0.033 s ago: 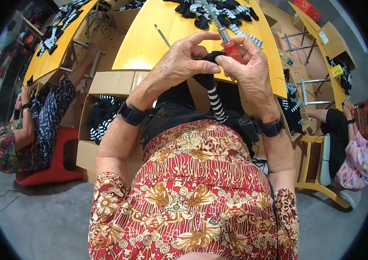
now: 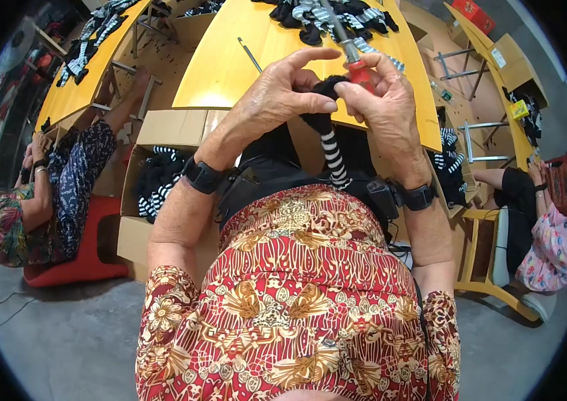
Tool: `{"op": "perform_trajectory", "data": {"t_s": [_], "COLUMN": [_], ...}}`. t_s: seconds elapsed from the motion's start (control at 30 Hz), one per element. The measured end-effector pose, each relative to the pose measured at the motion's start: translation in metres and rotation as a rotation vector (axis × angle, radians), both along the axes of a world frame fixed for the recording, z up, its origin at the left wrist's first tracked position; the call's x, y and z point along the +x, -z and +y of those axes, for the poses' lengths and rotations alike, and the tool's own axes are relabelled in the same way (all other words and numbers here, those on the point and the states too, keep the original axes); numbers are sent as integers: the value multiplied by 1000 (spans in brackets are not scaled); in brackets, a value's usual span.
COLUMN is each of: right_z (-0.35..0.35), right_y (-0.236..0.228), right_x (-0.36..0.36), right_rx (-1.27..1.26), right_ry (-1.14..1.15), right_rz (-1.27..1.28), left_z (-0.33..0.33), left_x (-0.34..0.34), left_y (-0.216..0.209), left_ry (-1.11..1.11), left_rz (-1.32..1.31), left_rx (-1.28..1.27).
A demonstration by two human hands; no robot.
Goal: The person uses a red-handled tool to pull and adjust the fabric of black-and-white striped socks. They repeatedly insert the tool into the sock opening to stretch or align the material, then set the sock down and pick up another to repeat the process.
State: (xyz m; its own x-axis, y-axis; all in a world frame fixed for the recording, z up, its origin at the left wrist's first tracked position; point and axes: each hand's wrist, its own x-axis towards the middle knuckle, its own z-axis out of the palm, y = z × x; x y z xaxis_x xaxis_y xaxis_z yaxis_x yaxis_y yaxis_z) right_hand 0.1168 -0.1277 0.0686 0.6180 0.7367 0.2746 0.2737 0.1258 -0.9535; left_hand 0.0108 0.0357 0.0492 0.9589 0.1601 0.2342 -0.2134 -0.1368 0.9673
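Note:
Above the table's near edge, a black knitted sock (image 2: 332,150) with a black-and-white striped part hangs between my hands, its striped end down by my lap. My left hand (image 2: 287,87) pinches the black upper part between thumb and fingers, the forefinger stretched out above it. My right hand (image 2: 384,100) is closed around the red handle of a tool (image 2: 361,73) with a long metal shaft. The shaft points up and away over the table. My right thumb also presses on the sock's black top. The tool's exact kind is unclear, and its far tip blurs into the pile behind.
Striped and black socks (image 2: 310,30) lie heaped at the yellow table's (image 2: 217,73) far end. A slim dark rod (image 2: 250,55) rests on it. Cardboard boxes (image 2: 173,127) holding socks stand either side of my knees. Seated people work at left (image 2: 36,200) and right (image 2: 544,234).
The tool in my right hand has tipped slightly down and to the right. Both hands keep nearly the same place, and the sock has shifted only a little.

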Motion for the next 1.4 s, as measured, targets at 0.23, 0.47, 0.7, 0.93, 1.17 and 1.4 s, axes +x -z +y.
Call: {"op": "perform_trajectory", "data": {"t_s": [0.23,0.47,0.7,0.93,1.17,1.4], "right_z": [5,-12,-12,4,8,-16], "right_y": [15,31,1,26,48,55], "right_x": [3,16,16,20,45,86], "right_rx": [197,81,-45,-79,-9,-315], "right_ry": [-14,68,42,-16,71,252], "right_rz": [224,190,19,72,221,47], "left_z": [-11,-11,-11,-18,-22,65], "left_x": [4,6,8,8,-31,-115], "left_y": [52,49,45,43,61,86], "left_ry": [30,-168,-156,-113,24,-541], "left_rz": [57,-175,-157,18,300,36], "left_rx": [-749,-468,-284,-451,-361,-564]}}
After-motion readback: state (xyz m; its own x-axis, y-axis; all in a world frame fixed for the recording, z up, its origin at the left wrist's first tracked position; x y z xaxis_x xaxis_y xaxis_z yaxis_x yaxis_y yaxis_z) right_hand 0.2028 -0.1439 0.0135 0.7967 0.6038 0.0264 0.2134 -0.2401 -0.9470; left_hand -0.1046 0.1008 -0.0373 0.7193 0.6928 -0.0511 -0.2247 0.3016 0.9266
